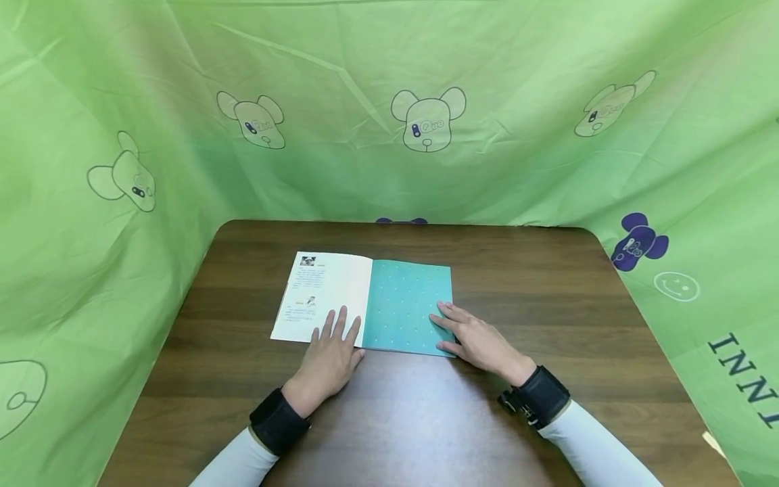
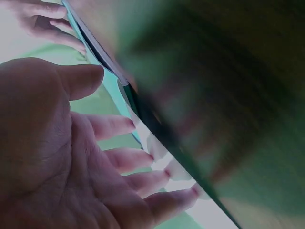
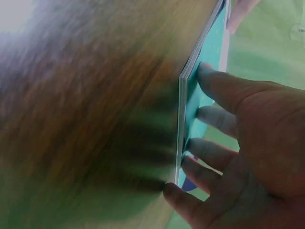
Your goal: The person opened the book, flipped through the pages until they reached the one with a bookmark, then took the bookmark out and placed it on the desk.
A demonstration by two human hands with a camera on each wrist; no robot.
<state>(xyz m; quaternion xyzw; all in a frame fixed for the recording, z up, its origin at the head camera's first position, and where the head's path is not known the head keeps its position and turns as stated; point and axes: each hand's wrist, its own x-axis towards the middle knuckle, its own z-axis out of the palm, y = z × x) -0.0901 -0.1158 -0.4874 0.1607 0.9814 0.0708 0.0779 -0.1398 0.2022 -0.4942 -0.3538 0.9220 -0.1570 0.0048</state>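
An open booklet lies on the table, its left page (image 1: 349, 284) white with small pictures and blue text, its right page (image 1: 398, 304) plain teal with tiny white dots. My left hand (image 1: 325, 362) rests its spread, straight fingers on the lower part of the white page, the thumb near the fold at the bottom edge. At the lower right edge of the teal page, my right hand (image 1: 481, 341) touches the paper with its fingertips. In the right wrist view, the thumb (image 3: 224, 88) lies on the teal surface and the other fingers sit along the page edge.
The brown wood-grain table (image 1: 535, 284) extends around the booklet on all sides. A green cloth (image 1: 341, 176) with bear-head drawings hangs behind and at both sides of it. Black bands (image 1: 280, 421) circle both wrists over white sleeves.
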